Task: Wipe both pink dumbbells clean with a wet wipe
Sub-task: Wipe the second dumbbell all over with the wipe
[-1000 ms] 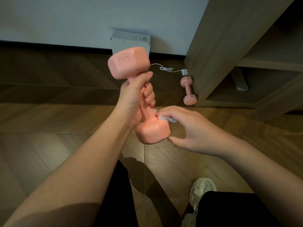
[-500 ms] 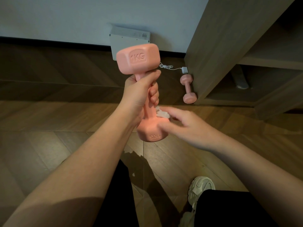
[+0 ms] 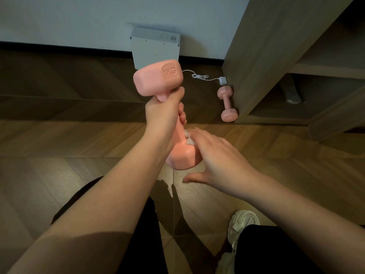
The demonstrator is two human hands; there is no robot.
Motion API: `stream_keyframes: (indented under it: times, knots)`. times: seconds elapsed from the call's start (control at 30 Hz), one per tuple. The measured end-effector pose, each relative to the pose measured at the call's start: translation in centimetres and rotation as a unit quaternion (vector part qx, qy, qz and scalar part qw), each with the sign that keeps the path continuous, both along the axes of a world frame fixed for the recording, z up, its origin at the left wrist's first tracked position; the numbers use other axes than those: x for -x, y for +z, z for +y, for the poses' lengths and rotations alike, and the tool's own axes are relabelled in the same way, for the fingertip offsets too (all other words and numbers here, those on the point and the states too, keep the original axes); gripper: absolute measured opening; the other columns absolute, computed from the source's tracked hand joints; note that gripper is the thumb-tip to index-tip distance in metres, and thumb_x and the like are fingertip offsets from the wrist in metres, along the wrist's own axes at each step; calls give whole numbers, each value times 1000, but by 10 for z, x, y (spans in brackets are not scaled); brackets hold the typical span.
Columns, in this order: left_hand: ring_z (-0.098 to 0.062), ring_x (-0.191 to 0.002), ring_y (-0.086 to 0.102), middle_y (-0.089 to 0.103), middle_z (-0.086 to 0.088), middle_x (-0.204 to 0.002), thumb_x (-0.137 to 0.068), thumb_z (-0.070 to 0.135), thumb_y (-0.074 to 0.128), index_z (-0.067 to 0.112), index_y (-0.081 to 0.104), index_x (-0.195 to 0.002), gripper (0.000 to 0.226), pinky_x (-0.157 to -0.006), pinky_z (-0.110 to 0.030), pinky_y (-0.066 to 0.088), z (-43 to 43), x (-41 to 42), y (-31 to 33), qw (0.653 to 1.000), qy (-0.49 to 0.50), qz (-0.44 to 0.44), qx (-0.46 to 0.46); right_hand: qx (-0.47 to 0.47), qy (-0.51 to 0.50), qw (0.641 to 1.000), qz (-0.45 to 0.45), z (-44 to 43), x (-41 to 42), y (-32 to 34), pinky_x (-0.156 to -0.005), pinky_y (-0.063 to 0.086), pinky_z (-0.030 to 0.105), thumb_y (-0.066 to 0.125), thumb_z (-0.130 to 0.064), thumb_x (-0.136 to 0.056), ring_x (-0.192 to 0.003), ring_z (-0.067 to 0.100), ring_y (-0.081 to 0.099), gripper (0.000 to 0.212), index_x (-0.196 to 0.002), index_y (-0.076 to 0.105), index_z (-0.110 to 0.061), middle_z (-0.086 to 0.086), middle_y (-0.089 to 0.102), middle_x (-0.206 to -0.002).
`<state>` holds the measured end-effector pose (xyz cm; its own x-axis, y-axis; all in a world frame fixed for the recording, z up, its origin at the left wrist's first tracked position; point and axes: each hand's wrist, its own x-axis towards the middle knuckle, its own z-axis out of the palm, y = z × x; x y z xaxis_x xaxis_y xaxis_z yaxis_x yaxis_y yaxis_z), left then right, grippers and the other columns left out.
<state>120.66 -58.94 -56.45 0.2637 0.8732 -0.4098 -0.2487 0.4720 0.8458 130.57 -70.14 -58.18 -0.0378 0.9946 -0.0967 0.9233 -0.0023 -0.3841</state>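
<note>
While my left hand (image 3: 164,113) curls round the held dumbbell (image 3: 158,80), my right hand (image 3: 215,155) presses the wet wipe (image 3: 189,140) to its lower head, fingers straight, thumb spread. Next, I judge: the upper head, then the second dumbbell (image 3: 227,103) beyond my fingertips.

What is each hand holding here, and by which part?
The left hand grips the pink dumbbell by its handle, under the upper head. The right hand presses the wet wipe against the lower head.
</note>
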Motion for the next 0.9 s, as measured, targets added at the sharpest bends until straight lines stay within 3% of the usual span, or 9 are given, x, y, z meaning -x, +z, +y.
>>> stream_keyframes:
  times: [0.17, 0.27, 0.33, 0.43, 0.57, 0.7, 0.77, 0.83, 0.9]
  knots:
    - [-11, -61, 57, 60, -1, -66, -89, 13, 67, 11, 62, -93, 6, -60, -26, 50, 7, 5, 2, 993, -75, -91, -9, -33, -25, 994, 98, 6, -13, 11, -78, 43, 13, 84, -34, -72, -103, 0, 55, 58, -122, 56, -25, -15, 58, -114]
    - [-16, -72, 66, 69, -3, -79, -90, 14, 61, 13, 64, -74, 16, -62, -26, 54, 11, 12, 4, 969, -150, -193, -48, -16, 26, 988, 150, 5, -20, 22, -85, 44, 11, 86, -32, -69, -108, -2, 56, 60, -123, 61, -23, -14, 63, -115]
    - [-13, -57, 62, 65, -1, -66, -92, 18, 55, 15, 55, -57, 35, -53, -24, 52, 9, 14, 6, 955, -186, -225, -48, -3, 48, 987, 152, 5, -20, 26, -88, 46, 14, 86, -34, -69, -108, -2, 57, 58, -121, 62, -24, -15, 64, -114]
    - [-8, -36, 39, 43, 5, -42, -96, 18, 53, 16, 46, -54, 42, -40, -20, 35, 7, 12, 4, 966, -167, -198, -28, -30, 42, 997, 54, 2, -16, 26, -96, 43, 25, 83, -44, -71, -105, 1, 57, 50, -113, 62, -25, -14, 65, -109]
    - [-9, -37, 37, 40, 4, -42, -95, 20, 58, 16, 48, -53, 43, -42, -21, 36, 7, 12, 1, 983, -113, -142, -20, -114, 30, 991, -65, -4, -7, 24, -93, 36, 30, 87, -35, -67, -105, 20, 62, 53, -109, 63, -13, 2, 69, -109]
    - [-11, -40, 39, 42, 2, -44, -93, 19, 62, 15, 51, -58, 38, -44, -23, 38, 6, 11, 0, 990, -77, -116, -23, -29, 40, 997, -55, -1, -8, 20, -113, 22, 33, 77, -35, -80, -144, 15, 29, 70, -141, 45, -22, -3, 43, -151]
    - [-12, -41, 40, 44, 1, -45, -93, 17, 63, 14, 53, -61, 33, -45, -24, 38, 5, 10, 1, 991, -80, -104, -39, 7, 45, 998, -48, 2, -11, 18, -116, 17, 35, 73, -39, -83, -149, 11, 13, 77, -148, 33, -30, -8, 25, -160]
    - [-13, -40, 41, 46, 0, -45, -93, 16, 64, 13, 56, -63, 31, -46, -26, 37, 2, 8, 0, 991, -87, -90, -56, 40, 49, 997, -46, 4, -12, 16, -116, 21, 40, 72, -40, -82, -149, 14, 13, 80, -149, 29, -31, -7, 20, -162]
    - [-13, -40, 42, 47, 0, -45, -93, 15, 64, 13, 57, -64, 30, -46, -26, 37, -3, 6, 0, 991, -94, -74, -68, 47, 52, 997, -45, 5, -13, 13, -110, 37, 42, 75, -40, -79, -143, 16, 30, 79, -144, 31, -31, -5, 36, -154]
